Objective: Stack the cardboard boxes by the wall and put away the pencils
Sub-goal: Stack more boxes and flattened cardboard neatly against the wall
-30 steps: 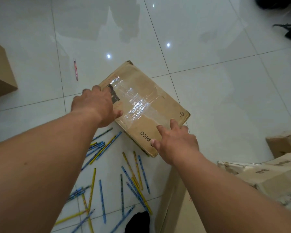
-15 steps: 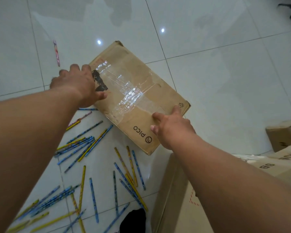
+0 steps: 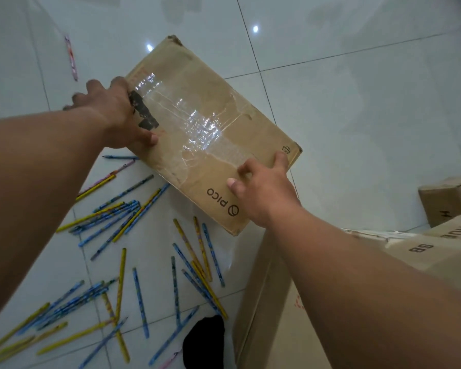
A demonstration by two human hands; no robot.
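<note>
I see a glossy white tiled floor [image 3: 357, 107] scattered with many thin blue and yellow pencils [image 3: 133, 217] across its lower left. A lone pink pencil [image 3: 71, 57] lies well apart at the upper left. Plain brown cardboard boxes [image 3: 447, 201] sit at the right edge, and another brown cardboard box [image 3: 261, 315] stands at the bottom.

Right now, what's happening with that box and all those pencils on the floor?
A person is gripping a flat taped cardboard box with both hands: the left hand on its left edge, the right hand on its near right edge. Lots of blue and yellow pencils lie scattered on the white tiled floor, none picked up yet. More cardboard boxes sit at the right.
</note>
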